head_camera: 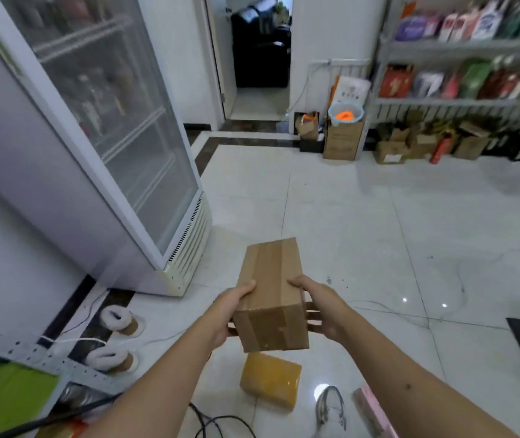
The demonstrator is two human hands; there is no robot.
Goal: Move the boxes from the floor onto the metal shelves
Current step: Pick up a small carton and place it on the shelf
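Far to the left of the left hand (231,306), a bright green box (5,396) sits low under a perforated grey metal shelf rail (46,358), and a tall white glass-door display fridge (119,128) rises above and beyond that hand. Between the rail and the left hand lie two fluffy white-lined tan slippers (116,336) on the glossy white tiled floor (378,222), with a thin white cable beside them. The left hand grips the left side of a brown rectangular cardboard box sealed with clear tape (271,292), thumb laid on the top face and fingers curled underneath. The box is held in the air between both hands, clear of the floor, its long axis pointing away from the person. Directly below the hands, a smaller yellow-brown tape-wrapped parcel (270,379) rests on the floor. The right hand (321,308) clasps the box's right side in the same way, thumb on top, fingers wrapped under the edge. Below and right of this hand lie a grey sandal (329,406) and a pink flat strip (374,412). Far beyond and to the right, grey metal shelves (461,101) hold colourful gift bags, with brown cartons (344,139) standing on the floor beneath and beside them.
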